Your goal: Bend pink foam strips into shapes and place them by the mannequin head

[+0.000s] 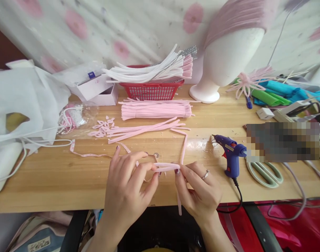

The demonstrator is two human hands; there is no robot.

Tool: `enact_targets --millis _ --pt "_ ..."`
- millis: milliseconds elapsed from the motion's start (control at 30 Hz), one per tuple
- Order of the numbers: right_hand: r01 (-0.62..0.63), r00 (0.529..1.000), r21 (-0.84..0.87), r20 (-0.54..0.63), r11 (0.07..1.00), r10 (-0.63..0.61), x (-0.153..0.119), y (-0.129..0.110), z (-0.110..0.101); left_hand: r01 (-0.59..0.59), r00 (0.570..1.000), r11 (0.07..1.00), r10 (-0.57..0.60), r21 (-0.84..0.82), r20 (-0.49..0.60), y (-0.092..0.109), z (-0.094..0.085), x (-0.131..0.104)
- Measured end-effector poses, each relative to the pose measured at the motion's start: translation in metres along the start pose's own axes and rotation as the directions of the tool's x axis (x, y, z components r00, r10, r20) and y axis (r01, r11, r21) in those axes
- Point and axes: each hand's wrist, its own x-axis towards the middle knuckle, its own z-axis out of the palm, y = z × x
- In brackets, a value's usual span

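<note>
Between my two hands, just above the table's front edge, is a pink pipe cleaner (166, 167) bent into a narrow loop. My left hand (130, 182) pinches the loop's left end between thumb and fingers. At the right end, my right hand (199, 185), with a ring on one finger, pinches the strands together. One pink tail hangs below the right fingertips. Another bent pink pipe cleaner (184, 143) runs up the table from behind the right hand; whether it joins the held one I cannot tell. A pink measuring tape (91, 155) lies partly behind my left hand.
Loose pink pipe cleaners (146, 130), small pink loops (102, 127) and a pink bundle (156, 109) lie ahead. Behind stand a red basket (151, 91) and a white foam head (228, 59). A blue glue gun (231, 154) and scissors (265, 175) are on the right.
</note>
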Motion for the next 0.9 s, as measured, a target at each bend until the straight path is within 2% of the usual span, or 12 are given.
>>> enact_targets --millis 67,133,233,367,600,767,900 --pt "-0.018 0.999 0.026 0.042 0.999 0.017 0.001 0.001 0.000 0.094 0.995 0.978 -0.097 -0.184 -0.006 0.003 -0.004 0.001" --pt "-0.043 0.997 0.036 0.060 0.998 0.040 0.003 0.003 -0.001 0.230 0.967 0.890 -0.253 -0.395 -0.006 0.003 -0.005 0.000" --pt "-0.115 0.993 0.041 0.024 0.993 0.114 0.005 0.006 -0.002 0.342 0.924 0.805 -0.383 -0.484 0.016 0.000 -0.002 -0.001" --pt "-0.179 0.984 0.096 0.039 0.979 0.176 0.006 0.006 0.000 0.317 0.937 0.800 -0.346 -0.509 0.040 -0.004 0.009 0.001" --pt "-0.151 0.987 0.157 0.070 0.976 0.141 0.005 -0.001 0.001 0.215 0.934 0.698 -0.351 -0.683 -0.065 -0.001 0.015 0.006" --pt "-0.124 0.991 0.163 0.077 0.979 0.112 0.003 -0.001 0.000 0.221 0.929 0.659 -0.366 -0.719 -0.050 -0.002 0.010 0.006" --pt "-0.127 0.992 0.158 0.033 0.979 0.123 0.003 -0.003 0.000 0.266 0.919 0.647 -0.395 -0.715 -0.016 -0.009 0.010 0.001"
